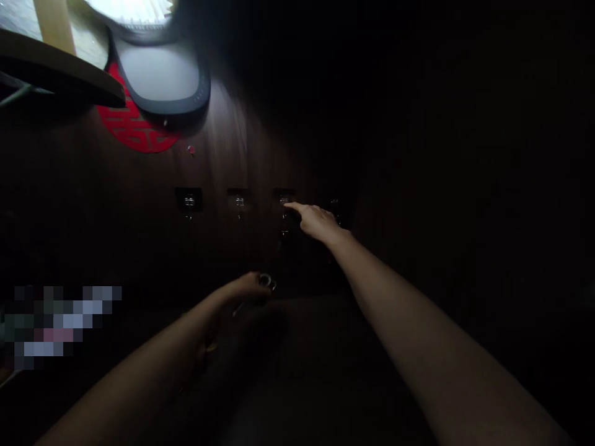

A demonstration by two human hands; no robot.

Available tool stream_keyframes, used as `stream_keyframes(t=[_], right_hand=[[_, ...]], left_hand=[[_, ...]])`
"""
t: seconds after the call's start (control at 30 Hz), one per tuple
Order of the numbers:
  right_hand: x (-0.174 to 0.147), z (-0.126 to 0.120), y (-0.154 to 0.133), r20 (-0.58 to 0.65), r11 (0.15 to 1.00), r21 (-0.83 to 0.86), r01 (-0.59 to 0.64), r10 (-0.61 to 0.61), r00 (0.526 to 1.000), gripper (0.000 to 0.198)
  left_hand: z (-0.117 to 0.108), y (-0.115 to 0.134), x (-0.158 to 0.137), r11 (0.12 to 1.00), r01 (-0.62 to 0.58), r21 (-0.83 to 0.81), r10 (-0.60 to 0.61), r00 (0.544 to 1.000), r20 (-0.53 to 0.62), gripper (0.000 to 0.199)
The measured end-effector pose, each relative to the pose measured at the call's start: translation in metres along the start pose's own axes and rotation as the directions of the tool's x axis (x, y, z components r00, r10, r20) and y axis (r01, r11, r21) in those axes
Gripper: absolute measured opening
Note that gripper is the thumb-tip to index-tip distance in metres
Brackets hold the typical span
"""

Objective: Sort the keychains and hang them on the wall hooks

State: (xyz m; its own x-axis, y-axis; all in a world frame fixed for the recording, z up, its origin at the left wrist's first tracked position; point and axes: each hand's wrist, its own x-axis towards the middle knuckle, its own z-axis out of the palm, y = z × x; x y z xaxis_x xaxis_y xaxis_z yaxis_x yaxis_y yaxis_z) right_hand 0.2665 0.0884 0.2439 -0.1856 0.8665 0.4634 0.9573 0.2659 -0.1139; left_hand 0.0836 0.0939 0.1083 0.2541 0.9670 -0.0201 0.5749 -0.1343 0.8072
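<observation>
Head view showed a dark, dimly lit wood surface (218,142), with a round red cut-out (139,137) lying on it as the brightest patch of colour. A grey, round-ended device (160,74) covered the upper part of the cut-out, and above that, past the far edge of the red, shone a bright white thing (137,9). To the upper left of the cut-out ran a thick dark rim (56,68), with a tan strip (56,28) beyond it. Just to the lower right of the cut-out lay a small red-and-white scrap (191,150).

Four small dark pieces (189,200) with glinting middles made a row that began below the cut-out and stretched to its right; what they were was too dark to tell. The right hand (316,221), well to the right of the cut-out and lower, had its index finger stretched out to the third piece; whether the tip touched it could not be told, nor how the other fingers lay.

Nearer the wearer, below and right of the cut-out, the left hand (248,285) had its fingers bent beside a shiny-rimmed round object (266,280); shadow hid whether it was pinched.
</observation>
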Motion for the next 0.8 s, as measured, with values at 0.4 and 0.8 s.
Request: stream_keyframes(t=[0.4,0.8], right_hand=[[0.0,0.0,0.001,-0.004,0.999,0.032,0.003,-0.003,1.0,0.058],[0.002,0.001,0.004,0.011,0.997,0.071,-0.002,0.001,1.0,0.045]], left_hand=[[0.002,0.072,0.027,0.941,-0.328,0.087,0.333,0.84,-0.429,0.044],[0.007,0.114,0.031,0.822,-0.561,-0.102,0.41,0.705,-0.578,0.024]])
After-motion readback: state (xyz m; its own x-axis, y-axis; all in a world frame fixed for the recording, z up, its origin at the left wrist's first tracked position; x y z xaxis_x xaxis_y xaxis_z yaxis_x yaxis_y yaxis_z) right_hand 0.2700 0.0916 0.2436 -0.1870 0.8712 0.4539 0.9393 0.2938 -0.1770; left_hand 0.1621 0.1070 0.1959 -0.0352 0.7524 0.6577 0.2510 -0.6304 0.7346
